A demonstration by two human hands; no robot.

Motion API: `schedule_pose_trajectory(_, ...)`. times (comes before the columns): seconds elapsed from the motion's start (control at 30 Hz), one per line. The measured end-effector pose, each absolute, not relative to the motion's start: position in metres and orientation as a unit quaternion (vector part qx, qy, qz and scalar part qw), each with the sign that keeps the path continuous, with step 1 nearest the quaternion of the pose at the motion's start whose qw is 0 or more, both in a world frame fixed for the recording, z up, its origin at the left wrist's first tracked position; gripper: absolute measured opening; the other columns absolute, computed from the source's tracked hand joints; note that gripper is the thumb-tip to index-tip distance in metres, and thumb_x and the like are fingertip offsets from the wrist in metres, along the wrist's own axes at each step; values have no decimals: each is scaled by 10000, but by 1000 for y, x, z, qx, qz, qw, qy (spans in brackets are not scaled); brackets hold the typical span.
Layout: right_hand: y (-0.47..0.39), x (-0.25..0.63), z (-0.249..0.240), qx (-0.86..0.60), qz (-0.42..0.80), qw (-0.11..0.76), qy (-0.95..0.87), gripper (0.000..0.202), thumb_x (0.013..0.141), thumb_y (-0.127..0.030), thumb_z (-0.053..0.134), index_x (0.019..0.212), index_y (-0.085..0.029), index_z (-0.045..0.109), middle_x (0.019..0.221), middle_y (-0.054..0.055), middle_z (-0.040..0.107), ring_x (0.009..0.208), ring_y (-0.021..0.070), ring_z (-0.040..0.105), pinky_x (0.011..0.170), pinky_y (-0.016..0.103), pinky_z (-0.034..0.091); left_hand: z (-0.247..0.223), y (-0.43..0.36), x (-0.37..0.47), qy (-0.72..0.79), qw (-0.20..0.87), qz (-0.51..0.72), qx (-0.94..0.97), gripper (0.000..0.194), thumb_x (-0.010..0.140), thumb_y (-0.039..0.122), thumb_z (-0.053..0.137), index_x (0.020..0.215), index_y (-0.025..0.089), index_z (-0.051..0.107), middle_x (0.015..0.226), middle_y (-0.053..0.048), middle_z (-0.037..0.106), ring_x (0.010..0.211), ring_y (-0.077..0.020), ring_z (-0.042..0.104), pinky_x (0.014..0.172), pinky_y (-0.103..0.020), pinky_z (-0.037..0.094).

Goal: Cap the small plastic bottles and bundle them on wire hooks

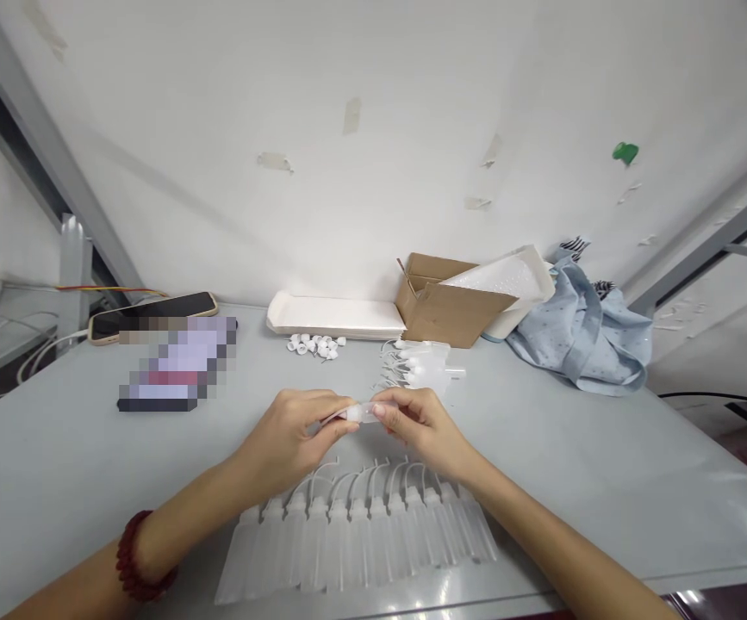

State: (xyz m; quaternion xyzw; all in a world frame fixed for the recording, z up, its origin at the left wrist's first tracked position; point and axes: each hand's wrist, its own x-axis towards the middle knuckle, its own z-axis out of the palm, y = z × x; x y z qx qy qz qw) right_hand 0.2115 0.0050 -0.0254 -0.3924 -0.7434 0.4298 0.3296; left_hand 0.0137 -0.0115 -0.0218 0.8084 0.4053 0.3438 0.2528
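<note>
One bottle point(367, 413), left hand point(299, 428) and right hand point(423, 424) pinching it, bottle row point(358, 544) near front table edge point(689, 579)

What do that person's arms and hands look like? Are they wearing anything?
The left hand and right hand wear no gloves, and no sleeves show. A dark red, bumpy band goes around the left wrist. Nothing shows on the right one.

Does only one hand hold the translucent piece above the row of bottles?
No, the left hand pinches the translucent piece at its white end, while the right hand pinches its other side.
</note>
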Motion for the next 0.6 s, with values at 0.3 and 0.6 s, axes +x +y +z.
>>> schedule_pose_trajectory(0.3, 6, 211, -27, -372, 336, 390, -773, 204, 832, -337, 603, 943, -180, 672, 776, 34, 645, 664, 135, 540, 577, 249, 436, -12, -11, 13, 447, 477, 313, 689, 295, 878, 390, 487, 834, 169, 678, 738, -6, 658, 651, -140, 593, 635, -239, 485)
schedule_pose_trajectory(0.6, 5, 211, -29, -376, 305, 374, -791, 230, 852, -371, 576, 916, -171, 671, 697, 15, 637, 558, 106, 485, 530, 234, 419, -15, -10, 14, 452, 482, 296, 690, 369, 872, 405, 464, 625, 161, 589, 584, 17, 566, 581, -131, 559, 572, -230, 460)
